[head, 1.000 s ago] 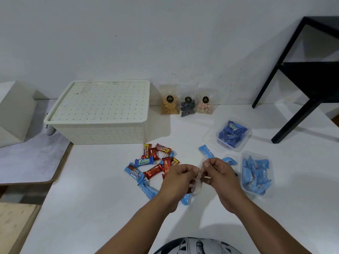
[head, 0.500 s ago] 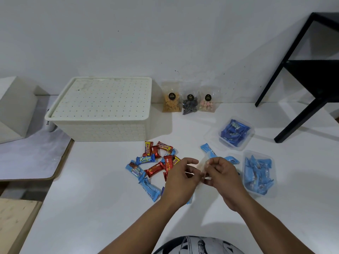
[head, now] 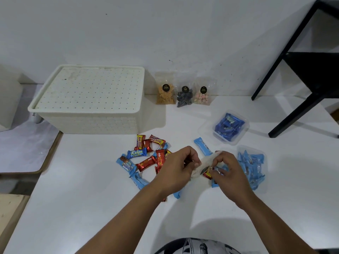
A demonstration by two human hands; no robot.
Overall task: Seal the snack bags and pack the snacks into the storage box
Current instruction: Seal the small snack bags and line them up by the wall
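Snack bag, clear, sat at centre frame between both hands: left hand pinched its left edge, right hand its mouth. Sealing looked under way; next, pressing the mouth closed. Storage box stayed lidded, upper left.

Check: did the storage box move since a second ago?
No. The box keeps its spot against the wall and beside the three snack bags; only the camera shifted.

Bare table lies near; candy pile fronts the storage box.
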